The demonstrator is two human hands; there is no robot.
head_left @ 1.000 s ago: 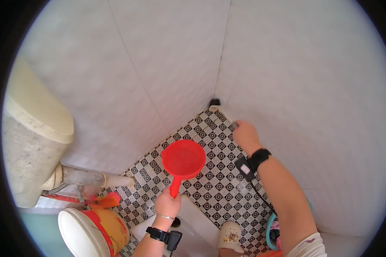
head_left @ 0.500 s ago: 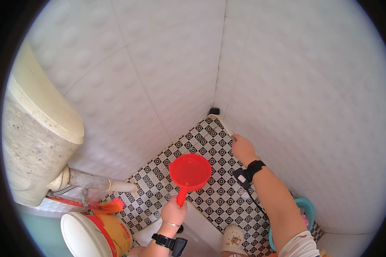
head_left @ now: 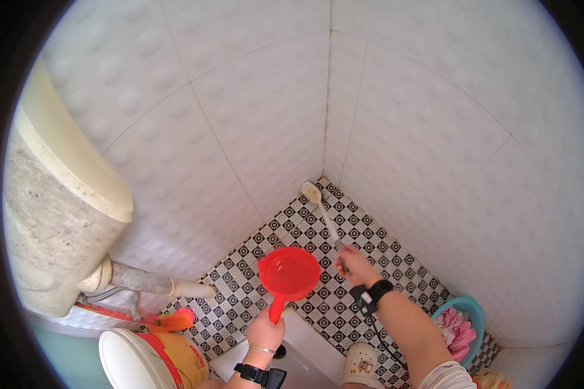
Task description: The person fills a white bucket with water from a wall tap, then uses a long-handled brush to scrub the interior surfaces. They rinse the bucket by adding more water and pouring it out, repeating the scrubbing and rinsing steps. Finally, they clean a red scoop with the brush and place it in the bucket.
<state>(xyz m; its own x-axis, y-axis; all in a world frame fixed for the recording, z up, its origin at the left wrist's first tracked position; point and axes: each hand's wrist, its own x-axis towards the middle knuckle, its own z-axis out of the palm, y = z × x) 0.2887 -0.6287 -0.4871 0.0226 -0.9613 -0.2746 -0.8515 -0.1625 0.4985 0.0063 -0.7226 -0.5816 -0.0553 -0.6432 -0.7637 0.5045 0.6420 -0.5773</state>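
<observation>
My left hand (head_left: pixel 265 331) is closed round the handle of a red plastic water dipper (head_left: pixel 290 272), held level above the floor with clear water in its bowl. My right hand (head_left: pixel 357 266) grips the grey end of a long-handled scrub brush (head_left: pixel 329 223). The brush's pale head rests at the foot of the left wall, close to the corner; its bristles are hidden from view. Under both hands lies the black-and-white patterned tile floor (head_left: pixel 350 311).
White tiled walls (head_left: pixel 259 117) meet in the far corner. At left stand a thick pipe (head_left: pixel 65 227), an orange brush (head_left: pixel 177 319) and a white-lidded bucket (head_left: pixel 126 363). A teal basin (head_left: pixel 477 318) with pink cloth (head_left: pixel 459 334) sits at right. My pale clog (head_left: pixel 360 364) is below.
My right hand has come nearer and slightly left, and the brush head has shifted from the corner to the left wall's base. The dipper has moved slightly nearer, still in my left hand.
</observation>
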